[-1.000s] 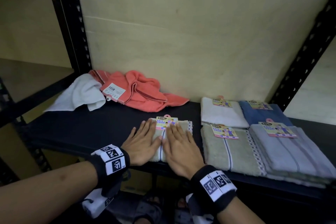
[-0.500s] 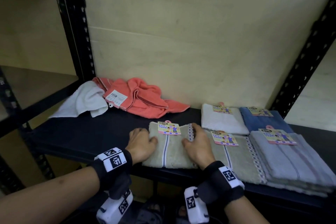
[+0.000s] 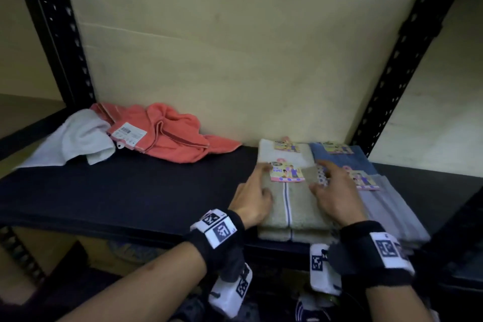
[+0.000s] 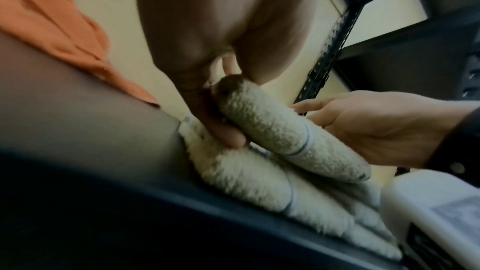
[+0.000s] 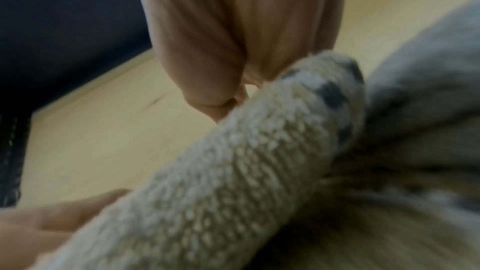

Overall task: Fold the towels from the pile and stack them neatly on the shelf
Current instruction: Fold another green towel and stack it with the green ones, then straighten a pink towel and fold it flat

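Observation:
A folded beige towel [image 3: 287, 206] with a pink label lies on top of another beige towel [image 3: 287, 235] at the shelf's front edge. My left hand [image 3: 254, 196] grips its left edge; the left wrist view shows a digit tucked under the upper towel [image 4: 285, 130] and above the lower one [image 4: 259, 182]. My right hand [image 3: 334, 191] hovers at the towel's right edge with spread, relaxed fingers, holding nothing. The right wrist view is blurred and shows the towel's rolled edge [image 5: 233, 161] below the palm [image 5: 233, 28]. The unfolded pile, a coral towel [image 3: 172, 138] and a white towel [image 3: 78, 138], sits back left.
On the dark shelf [image 3: 130, 191], a folded white towel [image 3: 282, 150], a blue one [image 3: 347, 159] and a grey stack [image 3: 392, 206] fill the right side. Black perforated uprights [image 3: 405, 60] stand at both ends, with a plywood back panel behind.
Both hands carried the folded beige towel to the right and set it on the other beige towel. The right hand has let go and spread its fingers.

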